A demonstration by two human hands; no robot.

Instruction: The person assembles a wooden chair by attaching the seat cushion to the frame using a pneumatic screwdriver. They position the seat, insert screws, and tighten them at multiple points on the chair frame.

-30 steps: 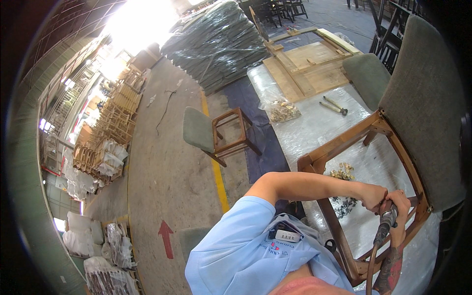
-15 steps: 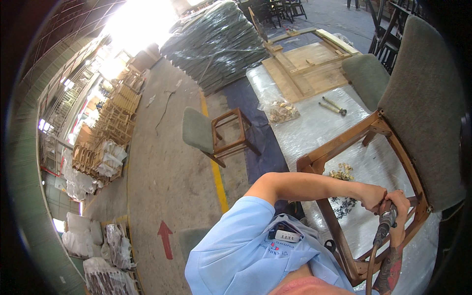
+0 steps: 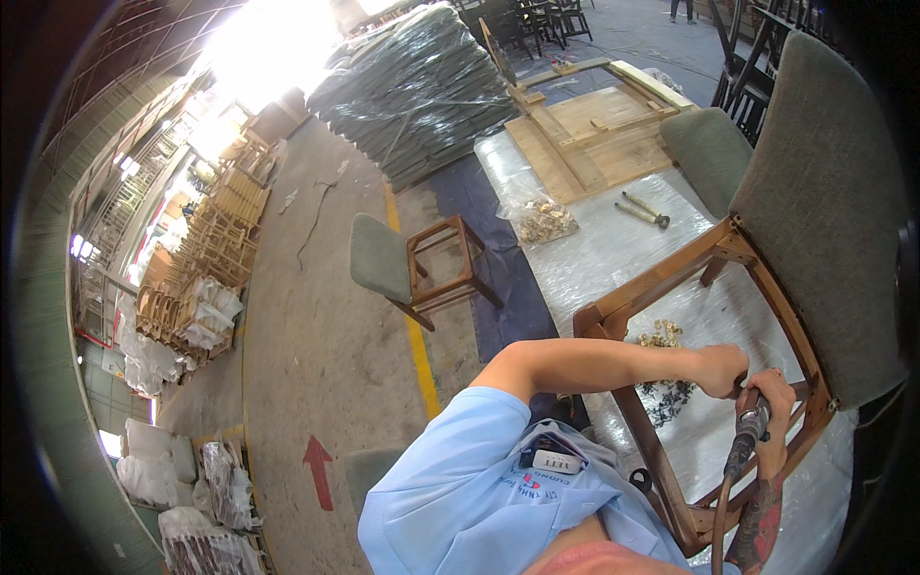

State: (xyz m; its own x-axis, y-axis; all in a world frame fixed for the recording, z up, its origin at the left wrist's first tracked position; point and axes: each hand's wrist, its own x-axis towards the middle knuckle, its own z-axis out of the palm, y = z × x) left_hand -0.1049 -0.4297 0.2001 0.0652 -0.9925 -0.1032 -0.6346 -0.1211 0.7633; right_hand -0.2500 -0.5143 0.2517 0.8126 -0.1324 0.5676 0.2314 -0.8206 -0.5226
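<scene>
A brown wooden chair frame point(image 3: 661, 271) with a grey-green upholstered back point(image 3: 819, 211) lies on the plastic-covered table at the right. Inside its far right corner, my right hand point(image 3: 774, 407) grips a dark pneumatic screwdriver point(image 3: 747, 436) with a brown hose trailing down. My left hand point(image 3: 721, 371) is closed just left of the tool's front end; what its fingers hold is hidden. Below the left forearm lies a pile of small black screws point(image 3: 668, 401), and above it a heap of brass-coloured hardware point(image 3: 661, 335).
A plastic bag of fittings point(image 3: 544, 220) and pliers-like tool point(image 3: 644, 209) lie farther up the table point(image 3: 585, 259), near plywood panels point(image 3: 594, 134). Another chair point(image 3: 426, 264) stands on the floor to the left. Wrapped stacked goods point(image 3: 412, 96) rise behind; wooden frames point(image 3: 206, 249) line the left side.
My left hand has shifted slightly up and left, opening a small gap from my right hand. The right hand keeps its grip on the screwdriver. The whole view has shifted a little.
</scene>
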